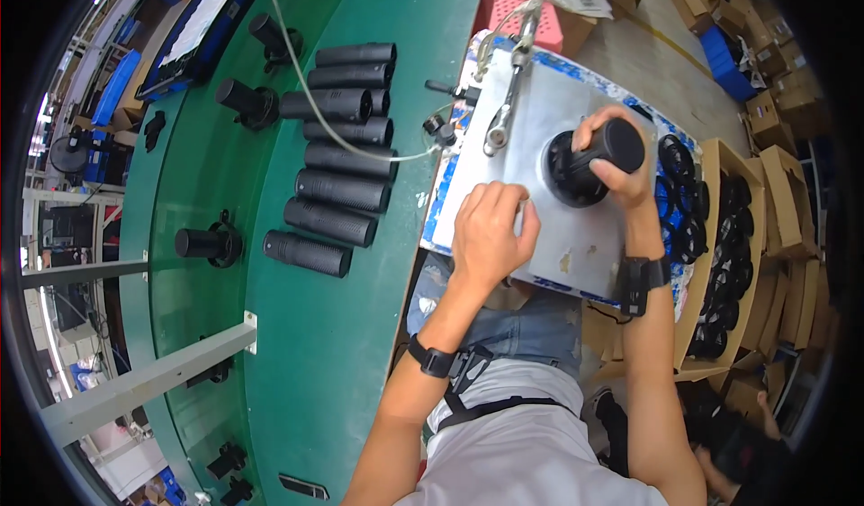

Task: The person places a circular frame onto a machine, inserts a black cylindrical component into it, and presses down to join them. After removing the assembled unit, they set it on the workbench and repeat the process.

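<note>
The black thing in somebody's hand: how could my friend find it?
Find the flat silvery metal sheet before the person's white shirt. On its right half sits a black part, a thick cylinder on a wide round base. Similar black parts sit on the green strip; only this has the person's right hand around it.

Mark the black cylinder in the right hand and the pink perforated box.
Black cylinder [623, 144]: head view, on its round flat end.
Pink perforated box [506, 11]: head view, on its holed surface.
</note>
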`<action>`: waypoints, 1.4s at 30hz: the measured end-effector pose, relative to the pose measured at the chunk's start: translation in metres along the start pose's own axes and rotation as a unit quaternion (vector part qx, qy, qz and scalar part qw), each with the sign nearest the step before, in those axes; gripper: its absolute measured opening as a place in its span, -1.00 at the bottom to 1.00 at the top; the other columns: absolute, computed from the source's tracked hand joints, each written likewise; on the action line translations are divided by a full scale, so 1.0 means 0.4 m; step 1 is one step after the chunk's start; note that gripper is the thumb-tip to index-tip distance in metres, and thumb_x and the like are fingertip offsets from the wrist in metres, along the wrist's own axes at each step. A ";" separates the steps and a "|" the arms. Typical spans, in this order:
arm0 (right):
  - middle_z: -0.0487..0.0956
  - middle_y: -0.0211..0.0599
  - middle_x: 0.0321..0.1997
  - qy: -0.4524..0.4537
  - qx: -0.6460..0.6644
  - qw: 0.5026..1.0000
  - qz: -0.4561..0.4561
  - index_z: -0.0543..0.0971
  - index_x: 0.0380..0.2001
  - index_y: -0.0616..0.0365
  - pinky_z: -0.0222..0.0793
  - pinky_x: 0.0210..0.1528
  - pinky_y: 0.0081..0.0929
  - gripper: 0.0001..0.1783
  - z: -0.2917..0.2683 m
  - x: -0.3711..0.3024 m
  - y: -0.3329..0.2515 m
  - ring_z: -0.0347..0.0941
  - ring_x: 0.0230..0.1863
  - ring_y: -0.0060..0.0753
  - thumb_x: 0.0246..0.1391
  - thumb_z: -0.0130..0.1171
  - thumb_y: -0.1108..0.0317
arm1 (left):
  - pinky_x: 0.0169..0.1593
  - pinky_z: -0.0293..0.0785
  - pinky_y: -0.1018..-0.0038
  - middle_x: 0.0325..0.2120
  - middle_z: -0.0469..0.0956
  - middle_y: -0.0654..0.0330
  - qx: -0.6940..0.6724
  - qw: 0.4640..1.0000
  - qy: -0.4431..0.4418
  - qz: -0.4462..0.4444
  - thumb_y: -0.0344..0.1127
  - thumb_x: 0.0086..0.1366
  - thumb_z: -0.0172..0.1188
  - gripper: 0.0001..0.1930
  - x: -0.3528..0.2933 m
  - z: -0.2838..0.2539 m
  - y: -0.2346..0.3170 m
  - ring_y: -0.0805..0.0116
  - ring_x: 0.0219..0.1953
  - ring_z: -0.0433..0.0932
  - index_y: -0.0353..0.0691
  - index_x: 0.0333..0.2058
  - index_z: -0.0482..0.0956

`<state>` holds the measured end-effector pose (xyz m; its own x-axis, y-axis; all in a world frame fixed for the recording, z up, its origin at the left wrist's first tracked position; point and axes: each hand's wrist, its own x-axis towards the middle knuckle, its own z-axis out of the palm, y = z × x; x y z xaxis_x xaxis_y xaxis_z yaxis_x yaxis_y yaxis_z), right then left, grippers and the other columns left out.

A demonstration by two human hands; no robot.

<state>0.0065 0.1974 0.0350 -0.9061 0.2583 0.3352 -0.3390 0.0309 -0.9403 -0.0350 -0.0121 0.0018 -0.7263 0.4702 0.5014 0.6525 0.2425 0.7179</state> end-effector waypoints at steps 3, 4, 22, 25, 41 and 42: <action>0.48 -0.25 -0.32 -0.007 0.021 1.000 0.006 0.38 -0.18 0.19 0.36 -0.04 -0.41 -0.53 -0.006 0.001 0.012 0.43 -0.23 -0.39 -0.22 0.29 0.40 | -0.39 0.38 0.38 -0.58 0.47 0.20 0.005 1.000 0.008 0.013 -0.49 0.01 0.22 -0.93 0.000 0.007 -0.002 0.23 -0.51 0.45 -0.21 -0.48 0.52; 0.52 -0.27 -0.33 0.073 -0.036 0.996 -0.037 0.40 -0.20 0.20 0.39 -0.07 -0.46 -0.57 0.029 -0.010 0.022 0.45 -0.25 -0.45 -0.22 0.29 0.47 | -0.38 0.38 0.38 -0.58 0.47 0.20 0.010 1.000 0.001 0.003 -0.49 0.01 0.22 -0.93 -0.004 0.002 -0.006 0.23 -0.50 0.46 -0.22 -0.48 0.52; 0.53 -0.26 -0.32 0.016 0.003 0.999 -0.030 0.40 -0.16 0.17 0.38 -0.05 -0.45 -0.51 0.016 -0.007 0.012 0.46 -0.23 -0.44 -0.26 0.30 0.45 | -0.32 0.35 0.34 -0.58 0.42 0.20 0.000 1.000 -0.014 0.002 -0.41 0.04 0.22 -0.92 -0.011 -0.008 0.001 0.20 -0.46 0.42 -0.20 -0.46 0.51; 0.54 -0.26 -0.31 0.026 0.009 0.999 -0.028 0.40 -0.16 0.18 0.38 -0.05 -0.45 -0.52 0.022 -0.007 0.008 0.47 -0.23 -0.43 -0.25 0.30 0.45 | -0.32 0.35 0.34 -0.58 0.42 0.21 -0.005 1.000 -0.017 0.000 -0.42 0.04 0.22 -0.93 -0.013 -0.010 -0.001 0.21 -0.47 0.42 -0.20 -0.47 0.51; 0.55 -0.26 -0.38 0.062 -0.011 0.997 -0.048 0.43 -0.21 0.21 0.41 -0.09 -0.44 -0.60 0.035 -0.001 0.012 0.47 -0.30 -0.44 -0.23 0.20 0.49 | -0.02 0.45 0.19 -0.12 0.57 -0.08 0.167 0.986 -0.001 0.008 -0.46 0.08 -0.01 -0.66 0.369 -0.062 -0.307 -0.06 -0.07 0.53 -0.31 -0.16 0.59; 0.55 -0.26 -0.38 0.067 -0.011 0.997 -0.045 0.43 -0.21 0.21 0.41 -0.09 -0.44 -0.60 0.028 -0.006 0.018 0.48 -0.30 -0.44 -0.23 0.20 0.50 | 0.00 0.44 0.17 -0.12 0.58 -0.06 0.245 0.964 -0.100 -0.025 -0.41 0.09 0.02 -0.67 0.388 -0.041 -0.318 -0.03 -0.07 0.54 -0.27 -0.16 0.61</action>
<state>0.0033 0.1863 0.0279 -0.8293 0.3809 0.4089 -0.4104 0.0815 -0.9083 -0.2343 0.0163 -0.0037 -0.7357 0.5900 0.3328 0.6767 0.6180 0.4003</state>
